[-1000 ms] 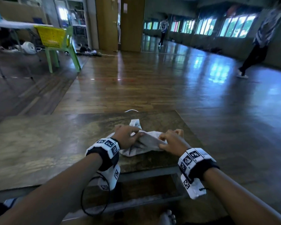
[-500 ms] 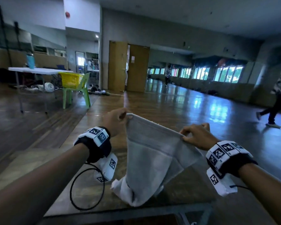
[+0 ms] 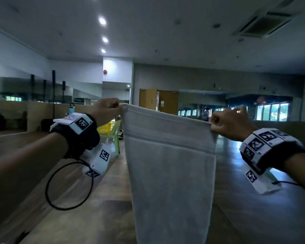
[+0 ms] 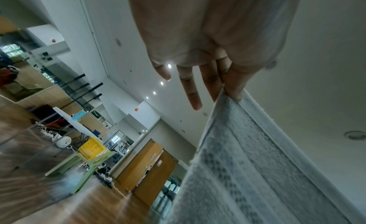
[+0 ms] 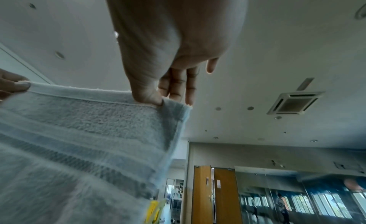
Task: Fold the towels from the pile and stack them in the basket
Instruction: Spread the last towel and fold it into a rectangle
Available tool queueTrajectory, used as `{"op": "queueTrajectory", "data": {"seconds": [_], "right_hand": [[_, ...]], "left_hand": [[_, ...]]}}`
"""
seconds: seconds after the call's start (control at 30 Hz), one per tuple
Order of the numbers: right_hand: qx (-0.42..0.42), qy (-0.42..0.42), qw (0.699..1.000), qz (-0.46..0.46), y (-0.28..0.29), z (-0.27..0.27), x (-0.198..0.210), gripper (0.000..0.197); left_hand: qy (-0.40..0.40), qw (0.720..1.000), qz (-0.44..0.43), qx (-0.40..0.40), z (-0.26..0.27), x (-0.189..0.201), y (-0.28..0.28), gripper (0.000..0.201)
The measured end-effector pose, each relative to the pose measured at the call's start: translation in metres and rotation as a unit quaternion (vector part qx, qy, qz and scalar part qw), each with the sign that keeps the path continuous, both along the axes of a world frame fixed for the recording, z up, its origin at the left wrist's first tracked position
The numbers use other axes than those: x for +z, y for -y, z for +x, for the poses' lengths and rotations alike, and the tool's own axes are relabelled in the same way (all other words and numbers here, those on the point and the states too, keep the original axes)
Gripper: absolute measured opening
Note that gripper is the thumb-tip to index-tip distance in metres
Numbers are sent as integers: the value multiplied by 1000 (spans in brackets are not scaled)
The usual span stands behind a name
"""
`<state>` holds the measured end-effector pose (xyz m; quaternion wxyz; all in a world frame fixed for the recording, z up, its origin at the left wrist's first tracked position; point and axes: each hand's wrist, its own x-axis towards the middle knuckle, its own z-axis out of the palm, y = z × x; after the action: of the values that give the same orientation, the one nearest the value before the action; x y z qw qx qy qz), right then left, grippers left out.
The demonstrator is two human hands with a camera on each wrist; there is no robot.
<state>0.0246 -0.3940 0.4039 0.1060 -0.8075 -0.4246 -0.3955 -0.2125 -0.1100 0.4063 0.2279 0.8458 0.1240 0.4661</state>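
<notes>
A second ago the towel (image 3: 171, 166) lay crumpled on the table under my hands; half a second ago it was half lifted with its tail bunched on the table (image 3: 99, 224); now I hold it high and it hangs nearly flat in front of me, its lower end running out of view; I judge the shake-out done and the first fold ready to begin.

My left hand (image 3: 105, 110) pinches the top left corner between thumb and forefinger (image 4: 234, 84), the other fingers (image 4: 190, 86) stretched out loose beyond it; my right hand (image 3: 230, 123) pinches the top right corner the same way, thumb (image 5: 146, 92) on the hem, the rest of the fingers free; the top hem runs taut between the two pinches, sloping a little down toward my right.

The towel hangs below both hands, above the table, its woven band just under the hem; the right edge curls over slightly by my thumb.

A yellow basket (image 3: 106, 126) sits on a green chair (image 3: 117, 138) well behind the towel, by my left wrist in the head view; whether that is the basket for stacking I cannot tell; no pile shows from here.
</notes>
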Motion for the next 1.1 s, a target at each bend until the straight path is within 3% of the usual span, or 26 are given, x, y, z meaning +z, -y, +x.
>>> {"op": "queueTrajectory", "data": {"seconds": [0.13,0.2,0.27,0.4,0.7,0.9,1.1], "right_hand": [[77,2,995,65,3,-18,31,47],[100,5,992,83,6,-27,43,26],[128,3,987,99,8,-35,53,8],[174,35,977,119,12,-49,70,23],[138,67,984,90,-15,-50,95,13],[124,7,991,54,-66,-12,59,11],[114,-55,992,-8,-125,44,-10,8]], "left_hand": [[16,999,-23,22,-32,26,11,21],[22,999,-14,36,-45,36,18,26],[19,999,-10,46,-59,44,27,19],[37,998,-10,42,-87,61,37,12],[6,998,-6,60,-99,88,18,17],[-79,994,-26,78,-63,52,-38,8],[-116,988,-29,94,-8,-19,-106,19]]}}
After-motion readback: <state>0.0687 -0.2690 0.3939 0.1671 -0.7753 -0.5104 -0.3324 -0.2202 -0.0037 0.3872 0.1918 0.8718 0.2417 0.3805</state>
